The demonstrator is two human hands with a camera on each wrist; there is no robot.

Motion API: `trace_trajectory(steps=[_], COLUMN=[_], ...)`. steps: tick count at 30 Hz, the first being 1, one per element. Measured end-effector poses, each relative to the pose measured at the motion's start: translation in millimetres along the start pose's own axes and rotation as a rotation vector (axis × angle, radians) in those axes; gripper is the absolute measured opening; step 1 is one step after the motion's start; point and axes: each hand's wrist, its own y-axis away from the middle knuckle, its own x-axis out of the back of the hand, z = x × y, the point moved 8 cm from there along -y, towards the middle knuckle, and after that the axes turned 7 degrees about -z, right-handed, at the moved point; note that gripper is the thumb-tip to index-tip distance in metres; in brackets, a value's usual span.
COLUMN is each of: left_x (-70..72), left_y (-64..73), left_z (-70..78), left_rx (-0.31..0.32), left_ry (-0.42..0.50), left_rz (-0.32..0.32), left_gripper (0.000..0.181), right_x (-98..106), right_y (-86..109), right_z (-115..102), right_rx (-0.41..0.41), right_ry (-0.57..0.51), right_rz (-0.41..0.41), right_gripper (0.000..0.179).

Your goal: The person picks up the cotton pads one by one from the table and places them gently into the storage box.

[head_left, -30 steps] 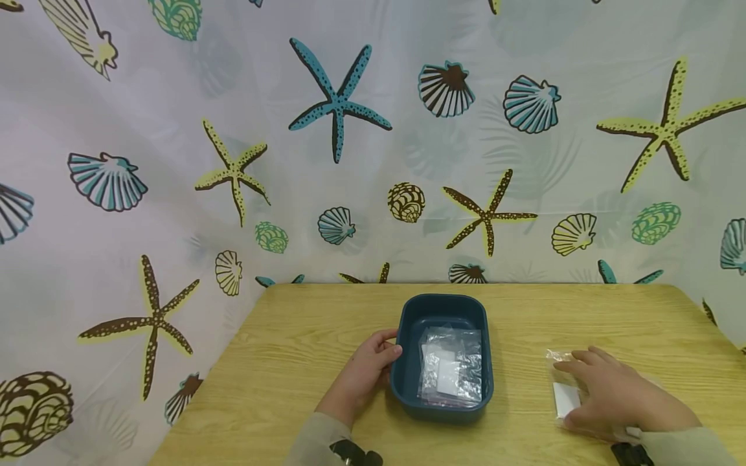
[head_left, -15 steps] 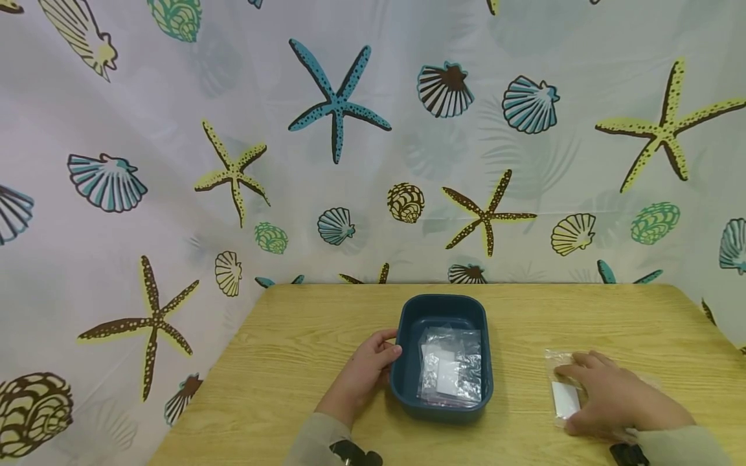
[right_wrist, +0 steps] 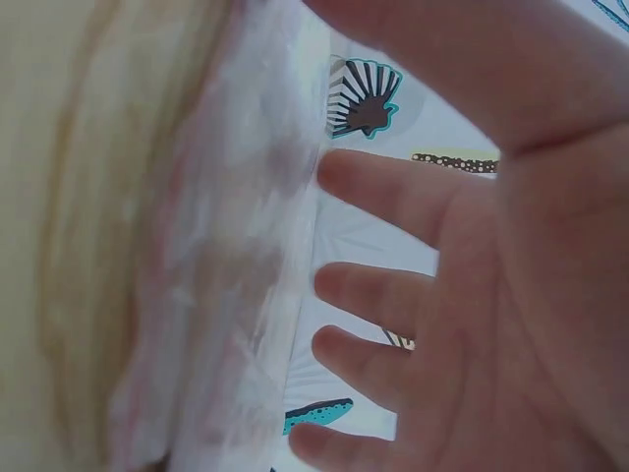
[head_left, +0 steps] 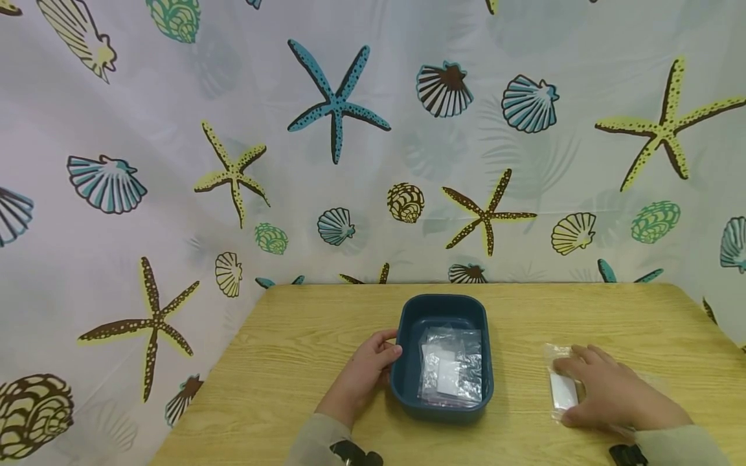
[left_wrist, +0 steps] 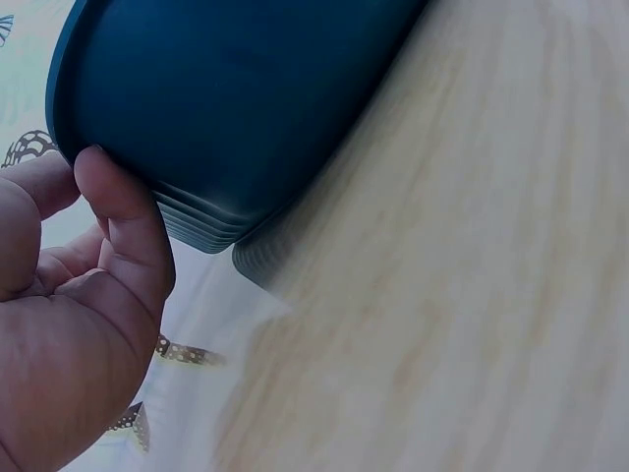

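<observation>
In the head view a dark blue bin [head_left: 443, 417] stands mid-table with several clear plastic bags [head_left: 469, 346] inside, one showing a white rectangle. My left hand [head_left: 364, 372] is at the bin's left side; its fingertips touch the outer wall, as the left wrist view also shows. To the right, my right hand [head_left: 609, 391] lies over a stack of clear plastic bags [head_left: 562, 391], also with a white patch. The right wrist view shows its fingers [right_wrist: 383, 192] spread and fairly straight, their tips at the stack's edge. The palm hides much of the stack in the head view.
The wooden table [head_left: 303, 336] reaches back to a hanging white curtain [head_left: 373, 181] printed with starfish and shells. The curtain also runs along the left and right sides. Dark straps circle both wrists.
The bags under my right hand have shifted slightly away from me, and that hand has moved a little with them. My left hand and the bin stay as they were.
</observation>
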Motion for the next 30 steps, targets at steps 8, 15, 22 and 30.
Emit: trace_trajectory(steps=[8, 15, 22, 30], left_x=[0.2, 0.6, 0.3, 1.4], left_y=[0.5, -0.1, -0.7, -1.7], left_z=[1.2, 0.4, -1.0, -2.2], left_rx=[-0.002, -0.001, 0.002, -0.008], left_ry=[0.006, -0.001, -0.014, -0.02], left_rz=[0.002, 0.006, 0.011, 0.006], left_gripper=[0.046, 0.046, 0.045, 0.045], right_x=[1, -3, -3, -1], right_y=[-2.9, -4.5, -5.2, -4.8], right_z=[3, 9, 11, 7], right_rx=[-0.031, -0.044, -0.044, -0.008], right_ry=[0.005, -0.005, -0.013, -0.013], right_rz=[0.033, -0.006, 0.028, 0.044], right_gripper=[0.077, 0.083, 0.077, 0.074])
